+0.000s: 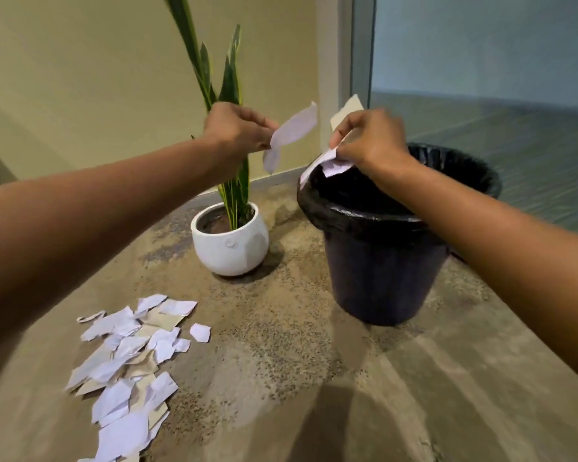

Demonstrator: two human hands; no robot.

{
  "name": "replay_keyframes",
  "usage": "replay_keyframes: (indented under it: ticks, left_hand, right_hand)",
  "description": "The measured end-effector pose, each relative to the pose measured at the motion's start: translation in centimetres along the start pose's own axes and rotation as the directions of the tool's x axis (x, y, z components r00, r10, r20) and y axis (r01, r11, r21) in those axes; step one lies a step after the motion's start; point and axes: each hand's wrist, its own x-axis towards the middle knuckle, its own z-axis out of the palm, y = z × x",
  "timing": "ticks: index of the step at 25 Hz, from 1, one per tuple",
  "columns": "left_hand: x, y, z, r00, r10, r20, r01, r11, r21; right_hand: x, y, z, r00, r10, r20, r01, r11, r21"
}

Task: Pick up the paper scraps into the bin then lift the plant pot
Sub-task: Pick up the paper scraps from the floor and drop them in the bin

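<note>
Two bare hands, both raised, both holding paper.

Scrap pile (127, 368): white and tan torn pieces on the floor (281, 361), far left and low, well below and apart from either hand's fingers. One small scrap (200, 332) lies just right of the heap, apart from it.

Left hand (236, 128): fingers curled, thumb and fingertips pinched on one long white strip (292, 133). Strip sticks out rightward and upward from the fingertips, with a short tail hanging below them. Hand sits in front of the leaves.

Pot (230, 243): white, round, upright on the floor, directly below the left fingers and well apart from them. Green blades (229, 78) rise from it behind the hand.

Right hand (371, 141): fingers curled down, gripping a bunch of scraps (334, 163). White pieces poke out below and left of the fingertips, hanging at the bin's near-left rim; whether they touch the liner cannot be told. A tan piece (346, 111) stands up behind the knuckles.

Bin (381, 271): dark bucket, black liner folded over the rim, upright on the floor, right of the pot and apart from it. Its mouth lies just under the right fingers; the right forearm crosses over the rim.
</note>
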Motion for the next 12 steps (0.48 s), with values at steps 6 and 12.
replay_keyframes:
  ticks: [6, 12]
  left_hand:
    - [1.9, 2.7, 7.7, 0.989, -0.137, 0.049, 0.145, 0.935, -0.324]
    - [0.9, 1.2, 10.1, 0.980, -0.160, 0.122, 0.189, 0.942, -0.279]
  right_hand:
    - [0.6, 5.9, -1.7, 0.990, 0.142, 0.002, -0.141, 0.984, -0.111]
    - [0.2, 5.5, -1.6, 0.994, 0.040, 0.098, -0.016, 0.973, -0.231]
